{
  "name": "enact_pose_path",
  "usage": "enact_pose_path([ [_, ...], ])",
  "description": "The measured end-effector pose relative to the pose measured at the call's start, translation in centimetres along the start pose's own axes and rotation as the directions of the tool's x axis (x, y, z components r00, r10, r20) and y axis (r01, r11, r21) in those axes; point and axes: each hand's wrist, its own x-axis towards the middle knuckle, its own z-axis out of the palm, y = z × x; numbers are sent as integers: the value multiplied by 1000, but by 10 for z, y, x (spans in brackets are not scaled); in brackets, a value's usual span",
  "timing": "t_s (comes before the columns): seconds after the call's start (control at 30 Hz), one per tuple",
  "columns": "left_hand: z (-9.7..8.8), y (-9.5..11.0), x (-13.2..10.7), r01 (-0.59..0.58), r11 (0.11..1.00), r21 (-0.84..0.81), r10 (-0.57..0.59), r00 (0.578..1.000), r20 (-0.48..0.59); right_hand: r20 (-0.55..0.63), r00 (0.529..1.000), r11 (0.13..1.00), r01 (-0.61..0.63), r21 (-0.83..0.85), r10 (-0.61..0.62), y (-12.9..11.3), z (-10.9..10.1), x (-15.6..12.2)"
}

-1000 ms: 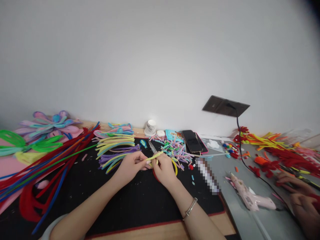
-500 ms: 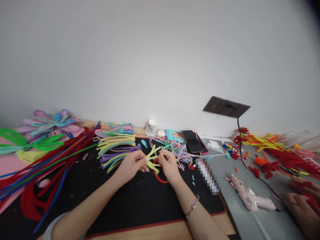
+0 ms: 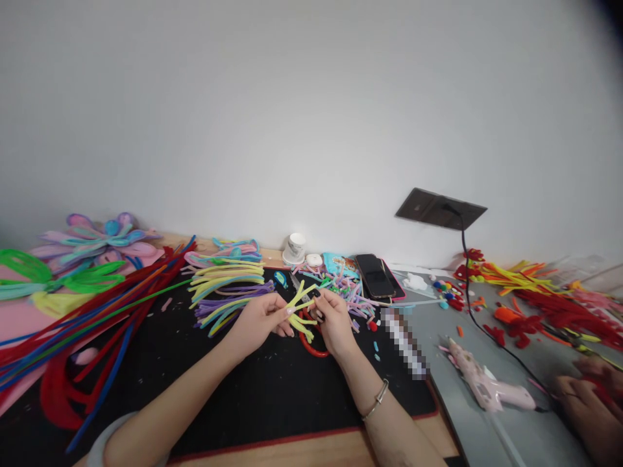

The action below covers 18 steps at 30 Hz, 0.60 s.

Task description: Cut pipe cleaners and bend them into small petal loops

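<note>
Pinching a part-fanned bundle (image 3: 296, 300), the left hand (image 3: 261, 320) faces the right hand (image 3: 337, 322), which pinches one strand (image 3: 305, 303); stems (image 3: 226, 279) beyond the left lie unbundled.

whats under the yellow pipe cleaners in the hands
Scissors on the black mat: a red handle and some blade show. The rest is hidden by the yellow pipe cleaners and the right hand.

A big, plain grey wall (image 3: 292, 117) stands behind the pale wood counter (image 3: 331, 449). Light makes the wall brightest near the middle. A dark plate (image 3: 422, 207) sits on it, toward the right.
</note>
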Motion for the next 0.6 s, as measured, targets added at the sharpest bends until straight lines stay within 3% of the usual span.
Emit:
enact_pose_path([
  [0.4,-5,-5,3,-5,1000,-1,4,1000,-26,2,1000,999,12,49,-13,-5,-2,3],
  [0.6,-9,-8,4,-2,1000,-7,2,999,-54,-16,998,995,-57,79,58,-7,-9,7],
])
